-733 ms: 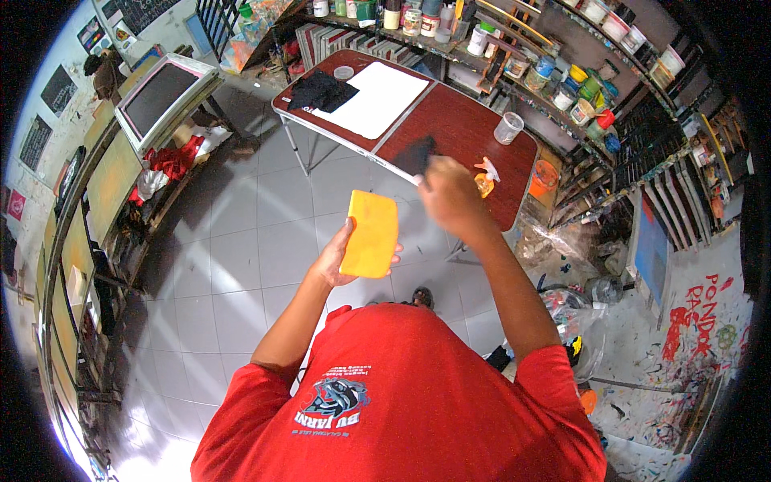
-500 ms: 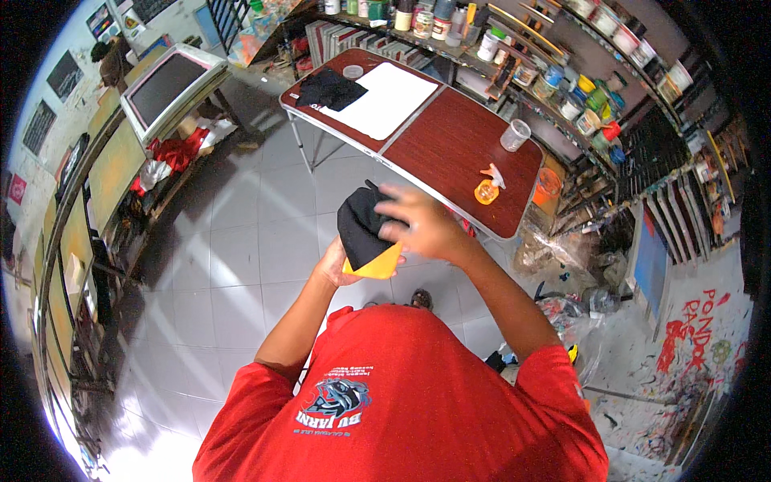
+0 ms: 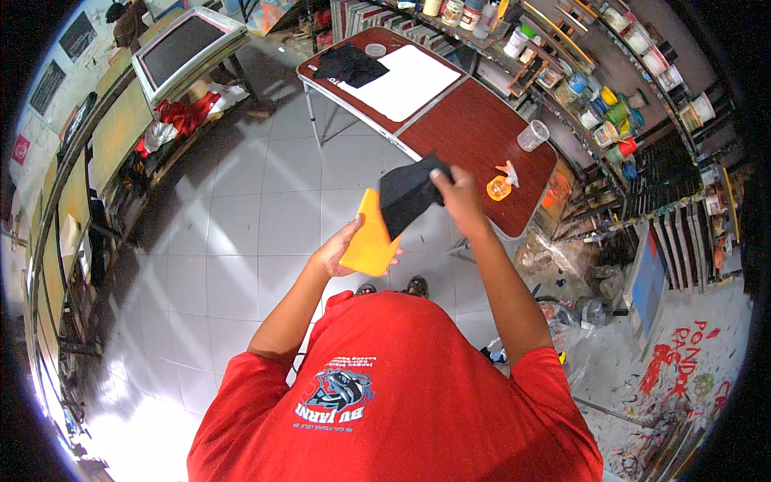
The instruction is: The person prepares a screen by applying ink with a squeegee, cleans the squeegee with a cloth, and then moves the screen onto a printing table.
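In front of my chest, my left hand (image 3: 332,254) grips a flat yellow panel (image 3: 369,241) by its lower part, thumb along its left edge. My right hand (image 3: 461,198) pinches a piece of black cloth (image 3: 408,193) at its upper right end. The cloth hangs slanting, and its lower left part overlaps the panel's right side. Whether cloth and panel touch there, I cannot tell.
Ahead stands a brown folding table (image 3: 466,128) with a white sheet (image 3: 414,84), crumpled black cloth (image 3: 349,64), a clear cup (image 3: 533,136) and an orange spray bottle (image 3: 499,187). Shelves of paint pots (image 3: 590,116) line the right. A framed screen (image 3: 181,58) lies at left.
My right hand has drawn the black cloth up and to the right, baring most of the yellow panel that it covered. My left hand keeps hold of the panel.
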`<move>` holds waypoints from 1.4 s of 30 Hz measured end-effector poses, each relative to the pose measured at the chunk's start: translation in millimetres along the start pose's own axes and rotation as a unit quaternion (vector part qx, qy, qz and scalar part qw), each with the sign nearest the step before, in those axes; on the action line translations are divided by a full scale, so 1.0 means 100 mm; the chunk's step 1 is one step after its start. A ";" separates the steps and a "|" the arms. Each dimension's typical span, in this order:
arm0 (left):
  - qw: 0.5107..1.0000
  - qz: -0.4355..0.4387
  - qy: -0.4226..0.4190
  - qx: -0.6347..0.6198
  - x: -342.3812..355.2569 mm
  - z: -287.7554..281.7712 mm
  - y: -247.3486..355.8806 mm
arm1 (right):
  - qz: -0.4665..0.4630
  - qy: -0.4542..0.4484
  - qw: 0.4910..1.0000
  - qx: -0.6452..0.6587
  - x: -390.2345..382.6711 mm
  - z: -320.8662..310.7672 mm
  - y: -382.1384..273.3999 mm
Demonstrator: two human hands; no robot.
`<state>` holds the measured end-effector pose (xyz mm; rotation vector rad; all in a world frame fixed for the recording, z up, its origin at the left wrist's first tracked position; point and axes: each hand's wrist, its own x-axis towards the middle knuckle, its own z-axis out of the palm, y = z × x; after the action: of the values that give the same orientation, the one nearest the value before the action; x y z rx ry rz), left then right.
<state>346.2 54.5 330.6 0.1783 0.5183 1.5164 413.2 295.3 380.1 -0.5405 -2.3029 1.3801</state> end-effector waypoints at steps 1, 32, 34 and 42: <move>0.999 -0.010 0.036 0.014 -0.03 -0.07 -0.01 | 0.008 0.015 0.999 0.030 0.07 -0.08 -0.08; 0.997 0.057 -0.021 0.050 -0.02 0.14 -0.08 | 0.005 -0.016 1.000 0.016 0.18 0.43 -0.02; 0.998 0.057 -0.022 0.033 -0.04 0.15 -0.07 | -0.108 -0.091 0.982 -0.121 -0.09 0.53 -0.29; 0.998 0.024 -0.019 0.050 0.03 0.10 -0.05 | -0.057 -0.162 0.984 -0.054 -0.07 0.63 -0.35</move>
<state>354.9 59.2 336.9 0.2983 0.5639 1.5312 381.8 230.6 382.8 -0.2204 -2.6330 1.3776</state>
